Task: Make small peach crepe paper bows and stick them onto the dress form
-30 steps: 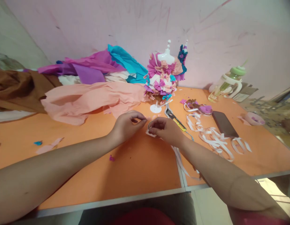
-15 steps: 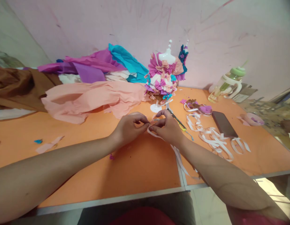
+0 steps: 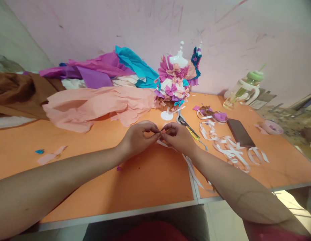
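My left hand (image 3: 139,136) and my right hand (image 3: 182,138) meet fingertip to fingertip over the orange table (image 3: 150,187). Both are closed in a pinch on a small piece of peach crepe paper (image 3: 164,131), mostly hidden by the fingers. A white paper strip (image 3: 163,144) passes below the right hand, and a pale strip (image 3: 195,177) hangs towards the table's front edge. Just beyond the right hand lie the scissors (image 3: 181,119) and a yellow-and-black cutter (image 3: 193,133). Behind them stands a small white dress form (image 3: 179,60) covered in coloured paper bows.
Peach crepe paper (image 3: 100,105) spreads at the back left, near brown paper (image 3: 17,95) and purple and blue sheets. On the right are curled white strips (image 3: 231,150), a dark phone-like slab (image 3: 241,133), a tape roll (image 3: 273,127) and a green-lidded bottle (image 3: 243,90). Paper scraps (image 3: 52,155) lie left.
My right hand's fingers, raised and apart before, have closed in against the left fingertips at the peach paper. The white strip beneath has shifted slightly. My left hand stays pinched in nearly the same place.
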A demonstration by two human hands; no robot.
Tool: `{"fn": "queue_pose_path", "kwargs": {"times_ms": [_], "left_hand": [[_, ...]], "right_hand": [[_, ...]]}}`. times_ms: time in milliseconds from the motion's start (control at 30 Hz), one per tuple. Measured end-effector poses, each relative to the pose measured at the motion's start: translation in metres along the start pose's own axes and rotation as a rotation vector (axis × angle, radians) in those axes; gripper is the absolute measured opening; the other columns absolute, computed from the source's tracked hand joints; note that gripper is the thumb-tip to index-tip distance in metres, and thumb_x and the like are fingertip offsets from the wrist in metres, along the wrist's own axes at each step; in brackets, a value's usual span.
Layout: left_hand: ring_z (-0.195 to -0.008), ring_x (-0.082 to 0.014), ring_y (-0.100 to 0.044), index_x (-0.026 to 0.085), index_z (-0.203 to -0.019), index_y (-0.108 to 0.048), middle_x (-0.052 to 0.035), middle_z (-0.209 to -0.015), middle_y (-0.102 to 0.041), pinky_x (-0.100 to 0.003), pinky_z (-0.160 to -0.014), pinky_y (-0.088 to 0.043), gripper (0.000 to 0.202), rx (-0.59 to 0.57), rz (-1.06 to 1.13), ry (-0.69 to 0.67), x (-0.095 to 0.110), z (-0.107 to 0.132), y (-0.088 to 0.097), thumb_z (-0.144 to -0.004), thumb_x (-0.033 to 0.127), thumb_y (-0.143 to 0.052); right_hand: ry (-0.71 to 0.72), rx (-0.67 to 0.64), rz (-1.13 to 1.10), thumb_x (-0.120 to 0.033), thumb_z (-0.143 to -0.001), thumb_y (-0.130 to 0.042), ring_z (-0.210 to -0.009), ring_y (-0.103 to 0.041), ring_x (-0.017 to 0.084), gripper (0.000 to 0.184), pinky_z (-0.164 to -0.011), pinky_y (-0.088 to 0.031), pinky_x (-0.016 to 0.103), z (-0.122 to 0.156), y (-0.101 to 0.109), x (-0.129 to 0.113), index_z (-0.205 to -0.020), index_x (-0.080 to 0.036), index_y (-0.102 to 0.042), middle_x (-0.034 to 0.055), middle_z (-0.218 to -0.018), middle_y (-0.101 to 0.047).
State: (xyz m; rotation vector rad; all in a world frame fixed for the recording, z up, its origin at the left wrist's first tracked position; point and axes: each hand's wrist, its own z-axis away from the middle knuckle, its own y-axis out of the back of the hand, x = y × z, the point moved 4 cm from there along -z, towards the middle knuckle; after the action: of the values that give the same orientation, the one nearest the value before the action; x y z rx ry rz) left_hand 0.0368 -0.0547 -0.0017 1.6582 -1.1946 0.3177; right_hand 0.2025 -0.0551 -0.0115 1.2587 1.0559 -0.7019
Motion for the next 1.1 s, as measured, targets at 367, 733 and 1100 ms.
{"fn": "queue_pose_path", "kwargs": {"times_ms": [367, 733, 1100], "left_hand": [[-0.087, -0.0214, -0.066, 0.019, -0.081, -0.072, -0.0068, -0.089, -0.072, -0.032, -0.082, -0.051, 0.019, -0.005, 0.072, -0.002, 0.004, 0.000, 0.004, -0.079, 0.037, -0.067], [-0.081, -0.0176, -0.064, 0.019, -0.089, -0.070, -0.0033, -0.086, -0.070, -0.028, -0.075, -0.050, 0.033, -0.140, 0.371, 0.281, -0.017, -0.002, -0.004, -0.081, 0.050, -0.062], [-0.087, -0.0210, -0.062, 0.019, -0.082, -0.065, -0.0056, -0.090, -0.067, -0.033, -0.081, -0.050, 0.036, -0.233, 0.393, 0.174, -0.008, -0.003, -0.002, -0.082, 0.054, -0.059]], "right_hand": [[0.028, 0.057, 0.064, -0.030, -0.075, -0.062, -0.066, -0.065, 0.014, 0.012, -0.059, -0.050, 0.024, 0.004, 0.000, -0.007, -0.083, -0.020, -0.061, 0.0001, -0.072, -0.069], [0.131, -0.007, -0.092, -0.024, -0.079, -0.063, -0.084, -0.068, 0.015, 0.019, -0.076, -0.052, 0.028, 0.005, 0.002, -0.015, -0.098, -0.022, -0.065, 0.0012, -0.089, -0.073], [0.177, -0.018, -0.044, -0.037, -0.077, -0.067, -0.077, -0.066, 0.014, 0.017, -0.073, -0.051, 0.026, 0.008, 0.002, -0.017, -0.084, -0.021, -0.066, -0.0006, -0.082, -0.070]]}}
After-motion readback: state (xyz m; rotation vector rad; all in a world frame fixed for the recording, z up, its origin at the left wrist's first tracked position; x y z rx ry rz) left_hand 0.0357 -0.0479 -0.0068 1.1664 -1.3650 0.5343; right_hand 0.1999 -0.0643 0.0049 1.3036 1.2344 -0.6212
